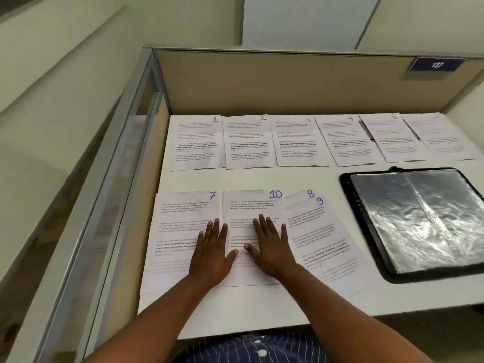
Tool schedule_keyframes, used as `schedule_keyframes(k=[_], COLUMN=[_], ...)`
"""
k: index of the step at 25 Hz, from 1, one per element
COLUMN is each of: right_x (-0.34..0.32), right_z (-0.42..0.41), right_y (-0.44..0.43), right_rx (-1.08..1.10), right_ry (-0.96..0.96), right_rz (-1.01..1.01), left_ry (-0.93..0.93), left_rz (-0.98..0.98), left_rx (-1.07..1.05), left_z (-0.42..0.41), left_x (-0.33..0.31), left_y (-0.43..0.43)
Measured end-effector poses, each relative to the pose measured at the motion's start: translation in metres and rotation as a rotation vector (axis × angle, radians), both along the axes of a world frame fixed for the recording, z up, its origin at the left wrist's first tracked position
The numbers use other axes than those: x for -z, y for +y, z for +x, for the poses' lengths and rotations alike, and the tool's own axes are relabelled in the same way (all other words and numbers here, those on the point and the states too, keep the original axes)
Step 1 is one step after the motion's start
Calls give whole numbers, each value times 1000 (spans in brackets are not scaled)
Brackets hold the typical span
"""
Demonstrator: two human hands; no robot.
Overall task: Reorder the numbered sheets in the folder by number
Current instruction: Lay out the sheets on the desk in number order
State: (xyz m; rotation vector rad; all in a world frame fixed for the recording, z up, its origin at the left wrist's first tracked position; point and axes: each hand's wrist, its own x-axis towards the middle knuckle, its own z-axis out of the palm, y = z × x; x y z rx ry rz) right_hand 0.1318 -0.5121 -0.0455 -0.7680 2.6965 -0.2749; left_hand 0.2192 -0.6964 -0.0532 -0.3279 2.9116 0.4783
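Both flat and spread, left hand (pixel 213 254) rests on sheet 7 (pixel 180 218), right hand (pixel 271 247) on sheet 10 (pixel 248 203): light, limp paper, probably best pinched by a corner.

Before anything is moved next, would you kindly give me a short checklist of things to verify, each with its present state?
1. Back row starts at sheet 1 and runs up to 5: ok.
2. Number on the sixth sheet, far right: cannot tell, blurred.
3. Front row in order: not ok; sheet 10 lies between sheet 7 and sheet 8.
4. Sheet 8 uncovered: not ok; sheet 9 lies over most of it.
5. Hands free: ok; left hand and right hand rest flat on the sheets, holding nothing.
6. Folder open: ok.
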Motion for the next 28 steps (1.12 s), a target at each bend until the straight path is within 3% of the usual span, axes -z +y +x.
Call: schedule_keyframes(k=[5,12,22,28], right_x=[-5,1,0,-7], right_z=[-11,-42,-151,-209], right_y=[43,91,170,172], right_rx=[163,211,315,226], right_ry=[-13,-24,32,52], right_rz=[7,-9,-244,-251], left_ry=[-30,-131,113,67], left_rz=[-28,-32,-42,20], left_rx=[110,157,-39,-128], left_z=[-17,-29,-61,-134], left_x=[0,7,-4,-22], left_y=[31,74,150,164])
